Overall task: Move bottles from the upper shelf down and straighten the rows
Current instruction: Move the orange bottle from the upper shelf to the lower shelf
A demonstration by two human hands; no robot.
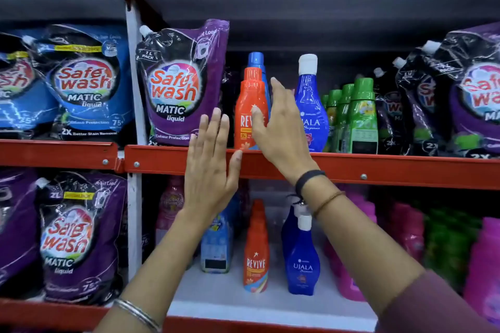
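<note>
Two bottles, one orange [255, 249] and one blue [302, 257], already stand on the lower shelf [216, 295]. Upper shelf [378, 170] still stocked. Right hand [281, 127], fingers spread, thumb touching the upper orange Revive bottle [247, 105]. Left hand [209, 167] flat, holding nothing, just left of it.

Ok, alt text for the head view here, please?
A person's right hand reaches for an orange Revive bottle on the upper shelf, beside a blue Ujala bottle; the open left hand hovers at the shelf edge. Matching bottles stand on the shelf below.
</note>
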